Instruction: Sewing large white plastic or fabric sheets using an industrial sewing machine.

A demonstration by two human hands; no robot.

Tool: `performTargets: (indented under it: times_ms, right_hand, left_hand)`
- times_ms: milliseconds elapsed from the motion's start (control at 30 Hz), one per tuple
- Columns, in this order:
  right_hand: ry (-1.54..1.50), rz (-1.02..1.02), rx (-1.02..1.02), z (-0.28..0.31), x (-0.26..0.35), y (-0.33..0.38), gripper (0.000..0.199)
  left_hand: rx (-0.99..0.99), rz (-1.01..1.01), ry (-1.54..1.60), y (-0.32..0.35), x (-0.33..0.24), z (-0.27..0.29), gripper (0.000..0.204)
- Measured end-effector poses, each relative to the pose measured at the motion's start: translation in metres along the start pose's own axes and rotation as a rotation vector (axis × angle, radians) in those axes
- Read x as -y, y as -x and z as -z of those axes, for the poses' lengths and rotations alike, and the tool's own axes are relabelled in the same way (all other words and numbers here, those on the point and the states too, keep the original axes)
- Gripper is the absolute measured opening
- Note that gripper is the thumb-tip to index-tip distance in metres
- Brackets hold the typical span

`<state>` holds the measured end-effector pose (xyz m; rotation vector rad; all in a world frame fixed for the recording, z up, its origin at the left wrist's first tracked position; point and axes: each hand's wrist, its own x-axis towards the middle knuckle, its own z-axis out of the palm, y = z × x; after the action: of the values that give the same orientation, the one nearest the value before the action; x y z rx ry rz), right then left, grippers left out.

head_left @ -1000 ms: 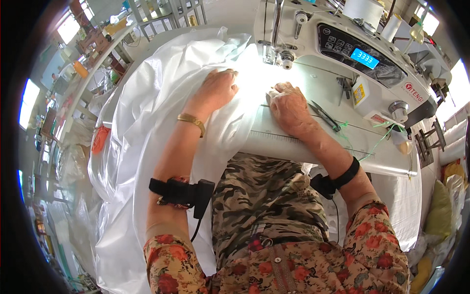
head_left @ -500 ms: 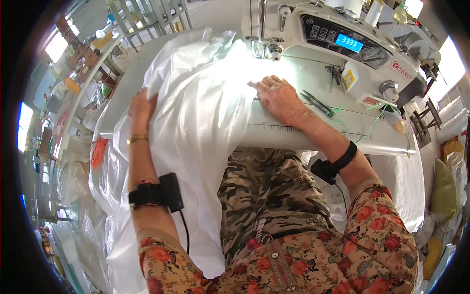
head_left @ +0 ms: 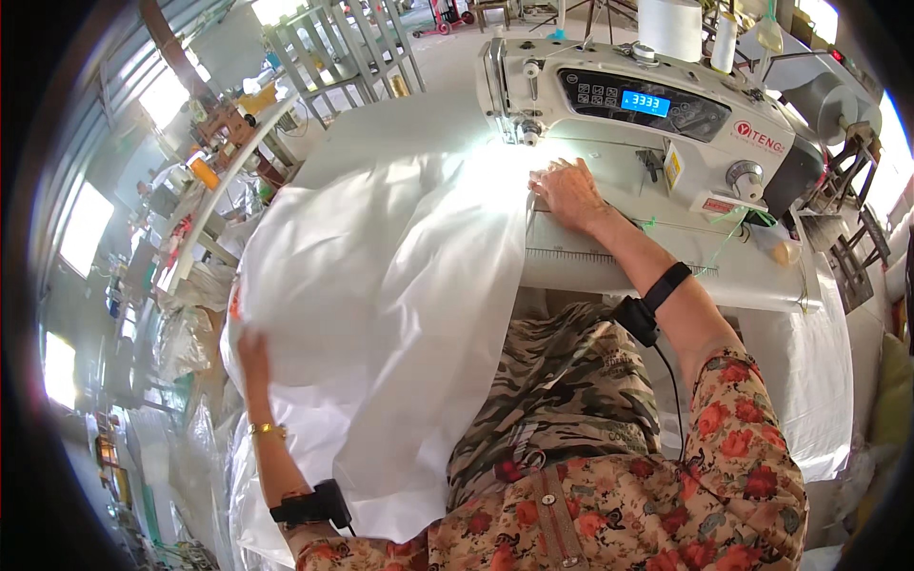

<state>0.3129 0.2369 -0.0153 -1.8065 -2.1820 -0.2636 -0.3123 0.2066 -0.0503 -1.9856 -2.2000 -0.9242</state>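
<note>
The right hand (head_left: 568,190) lay flat and open, fingers spread, pressing the edge of a large white fabric sheet (head_left: 381,305) against the bed of the sewing machine (head_left: 647,114), just beside the needle area. The left hand (head_left: 252,354) was out at the far left, low on the sheet's hanging edge; it touched the cloth, but whether its fingers pinched it or merely rested there could not be told. The sheet ran from under the machine head across the white table (head_left: 762,276) and spilled over the front edge onto the person's lap and down toward the floor. Each forearm carried a black strap-mounted device, and the left wrist bore a gold bangle (head_left: 267,430). The machine's panel showed a lit blue display (head_left: 645,103). A large white thread cone (head_left: 669,27) stood behind the machine. Cluttered workbenches (head_left: 205,171) were seen to the left.
</note>
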Motion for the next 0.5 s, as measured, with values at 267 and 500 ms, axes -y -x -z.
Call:
performTargets:
  times_ms: [267,500]
  right_hand:
    - [-0.353,0.141,-0.226,0.009,0.081,0.084,0.013]
    - [-1.149,-0.138,0.563,-0.033,0.138,0.143,0.051]
  left_hand:
    - [-0.412,0.030,-0.116,-0.051,0.051,0.129,0.060]
    - [-0.008,-0.670,0.473,0.038,-0.227,0.073,0.048]
